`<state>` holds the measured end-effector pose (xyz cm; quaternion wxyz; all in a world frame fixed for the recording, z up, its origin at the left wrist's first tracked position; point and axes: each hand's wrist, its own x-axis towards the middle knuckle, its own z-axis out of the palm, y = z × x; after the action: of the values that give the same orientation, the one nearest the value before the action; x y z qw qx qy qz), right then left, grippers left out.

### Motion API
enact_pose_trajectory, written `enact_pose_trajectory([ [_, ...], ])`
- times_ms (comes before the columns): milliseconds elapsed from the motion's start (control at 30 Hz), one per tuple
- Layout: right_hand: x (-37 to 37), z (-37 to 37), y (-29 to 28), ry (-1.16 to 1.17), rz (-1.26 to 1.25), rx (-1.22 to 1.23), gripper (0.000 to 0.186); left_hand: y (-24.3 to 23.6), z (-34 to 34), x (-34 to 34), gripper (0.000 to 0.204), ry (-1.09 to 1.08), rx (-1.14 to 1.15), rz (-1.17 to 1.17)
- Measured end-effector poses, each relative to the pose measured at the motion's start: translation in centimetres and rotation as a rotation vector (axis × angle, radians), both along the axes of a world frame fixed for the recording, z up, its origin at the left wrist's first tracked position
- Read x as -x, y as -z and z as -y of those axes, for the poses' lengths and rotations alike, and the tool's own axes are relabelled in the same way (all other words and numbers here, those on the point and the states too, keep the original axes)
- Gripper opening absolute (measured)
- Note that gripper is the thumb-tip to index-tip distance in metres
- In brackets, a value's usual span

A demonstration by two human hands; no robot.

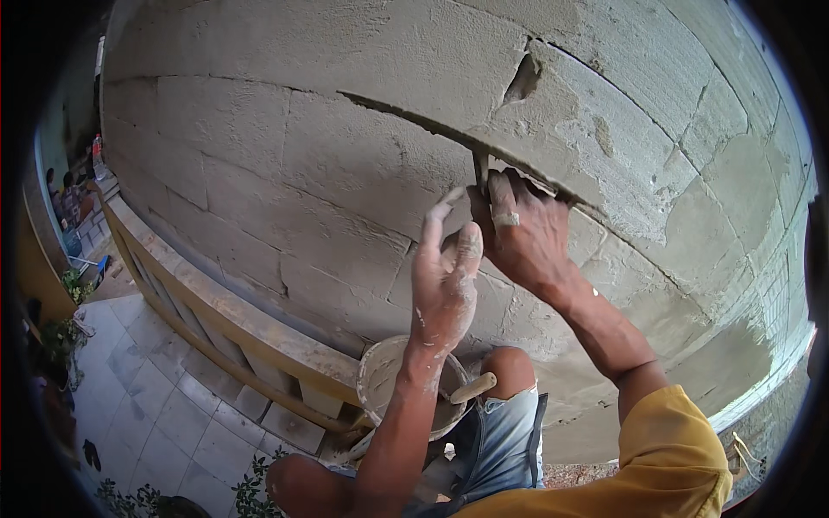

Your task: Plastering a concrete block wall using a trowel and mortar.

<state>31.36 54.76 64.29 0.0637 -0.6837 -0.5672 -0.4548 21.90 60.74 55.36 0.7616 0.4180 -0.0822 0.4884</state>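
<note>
My right hand [533,229] is wrapped around the handle of a long, thin plastering trowel [413,119], its blade edge-on against the block wall [233,142]. A pale band circles one finger of that hand. Just left of it, my left hand [445,289] is raised with fingers apart, smeared with grey plaster and holding nothing. Smooth wet plaster coats the wall above the blade, while block joints show below. A bucket [366,384] with a plaster-caked rim stands beneath my left forearm. Out of it leans a wooden-handled tool [473,388], its lower end hidden inside.
Close by on the left runs a low yellow railing [233,315] with a flat top. Beyond it lies a tiled floor [164,397], with plants [259,488] along the lower edge. My bent knee [508,373] is beside the bucket. People [73,197] sit far left.
</note>
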Motion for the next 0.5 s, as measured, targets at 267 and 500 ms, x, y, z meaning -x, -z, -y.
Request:
enact_pose_trajectory([
  [267,-2.0,-7.4,-9.0,0.052,0.131,0.095,0.021,4.7,-0.6,13.0,0.040,-0.502,0.422,-0.087],
  [500,-1.6,-5.2,-17.1,0.047,0.236,-0.098,0.041,7.5,-2.2,18.0,0.025,-0.533,0.227,-0.478],
])
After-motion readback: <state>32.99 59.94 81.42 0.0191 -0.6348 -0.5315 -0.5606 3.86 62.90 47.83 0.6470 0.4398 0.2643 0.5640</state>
